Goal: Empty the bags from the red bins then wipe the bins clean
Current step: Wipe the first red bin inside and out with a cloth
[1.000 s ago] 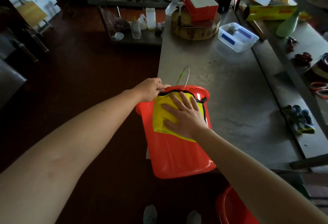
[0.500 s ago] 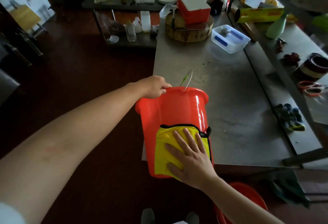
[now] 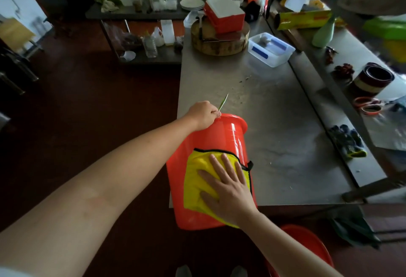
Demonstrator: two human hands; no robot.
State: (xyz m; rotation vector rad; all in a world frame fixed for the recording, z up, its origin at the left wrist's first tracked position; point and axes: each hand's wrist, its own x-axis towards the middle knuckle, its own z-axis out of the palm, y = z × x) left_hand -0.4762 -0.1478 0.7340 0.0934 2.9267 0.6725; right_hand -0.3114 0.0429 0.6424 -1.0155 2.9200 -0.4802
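Observation:
A red bin lies tipped on its side at the near left corner of the steel table, its base hanging over the edge towards me. My left hand is closed on the bin's rim at the far end. A yellow cloth with black trim is spread on the bin's outer wall, and my right hand presses flat on it with fingers spread. A second red bin stands on the floor at lower right, partly hidden by my right forearm.
On the table's far end sit a round wooden chopping block with a red box, and a clear plastic tub. Dark gloves lie by the right edge. A cluttered shelf runs along the right. Dark red floor lies to the left.
My right hand slid the yellow cloth from the bin's rim end down its wall towards the base, then slightly back up. My left hand kept its grip on the rim.

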